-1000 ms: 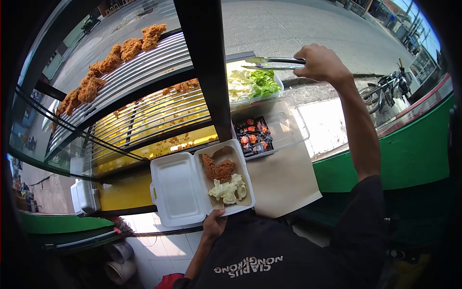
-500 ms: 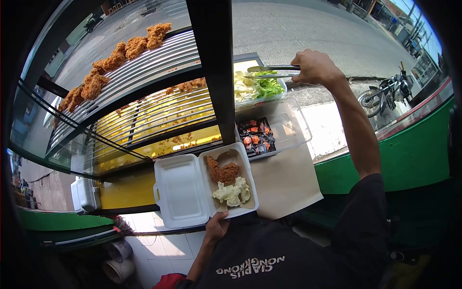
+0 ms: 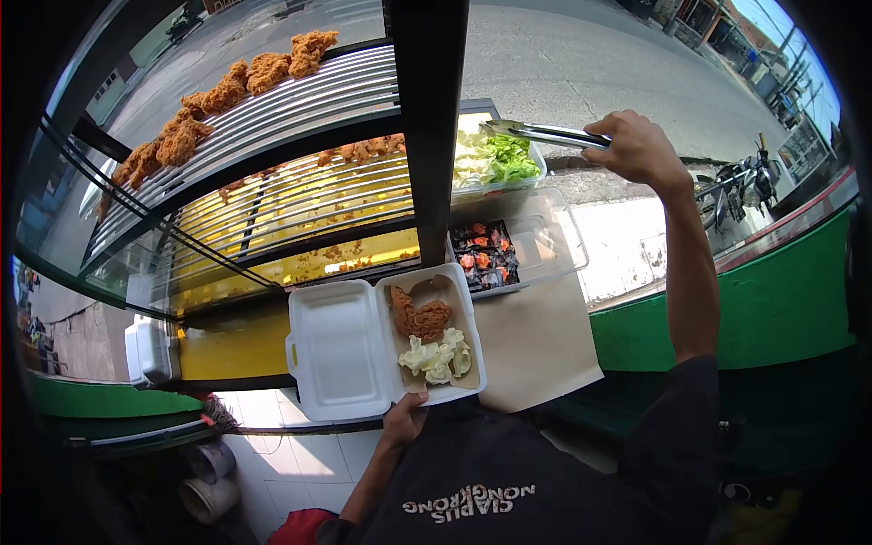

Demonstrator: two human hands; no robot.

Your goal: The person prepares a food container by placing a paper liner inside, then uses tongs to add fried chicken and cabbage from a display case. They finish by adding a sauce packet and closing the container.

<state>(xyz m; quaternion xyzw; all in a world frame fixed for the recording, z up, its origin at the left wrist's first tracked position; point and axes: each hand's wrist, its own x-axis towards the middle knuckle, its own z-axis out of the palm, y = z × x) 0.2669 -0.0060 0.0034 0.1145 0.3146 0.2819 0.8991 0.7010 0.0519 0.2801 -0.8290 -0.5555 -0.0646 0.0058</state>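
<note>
My left hand grips the near edge of an open white foam box. Brown paper lines the box's right half, where fried chicken lies above pale cabbage leaves. Up at the right, my right hand is closed round metal tongs. The tongs' tips are over a clear tub of cabbage and green lettuce, with no food visible between them. Below that tub sits a clear container with black-and-red sachets in it.
A glass case with metal racks holds fried chicken pieces at the left. Its black post rises beside the tub. Brown paper lies right of the box. Stacked foam boxes stand at the far left. A motorcycle is outside.
My right hand and the tongs have moved right, and the tongs' tips look closer together. The view has shifted slightly. My left hand still holds the box.
</note>
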